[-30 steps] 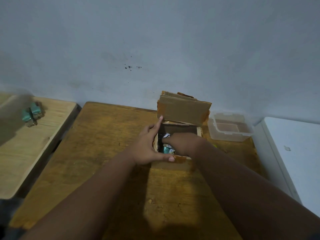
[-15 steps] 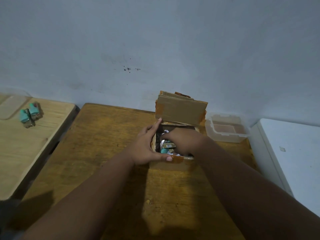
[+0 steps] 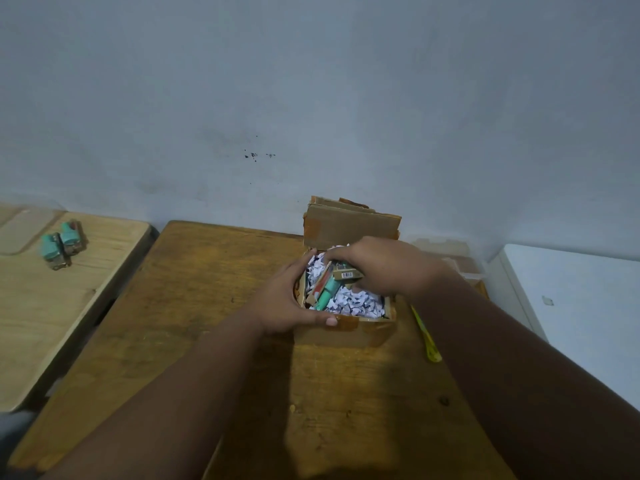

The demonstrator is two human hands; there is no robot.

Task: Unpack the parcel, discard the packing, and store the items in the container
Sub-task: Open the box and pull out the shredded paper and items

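One open cardboard parcel (image 3: 343, 336), white shreds (image 3: 360, 301), teal packet (image 3: 327, 292) in right hand (image 3: 388, 265)

The rectangular cardboard box (image 3: 346, 336) was brown; below the right fingers (image 3: 349, 252), shredded paper (image 3: 360, 302) was white, dark-speckled; the cylindrical item (image 3: 327, 292), teal.

Both forearms, left hand (image 3: 284, 301) and right hand (image 3: 389, 268) are bare.

Box (image 3: 346, 332): one.
Packs in the box: two showing, a teal pack (image 3: 325, 292) and a barcoded pack (image 3: 346, 274).
Paper shreds (image 3: 360, 301): too many to count.
Loose packs (image 3: 52, 249), 9 o'clock of the box: two.
Tub (image 3: 462, 266), 2 o'clock: one.
Yellow stick (image 3: 427, 337), 4 o'clock: one.
Wooden tables (image 3: 207, 306): two.
Hands: two, left hand (image 3: 280, 303) and right hand (image 3: 384, 265).
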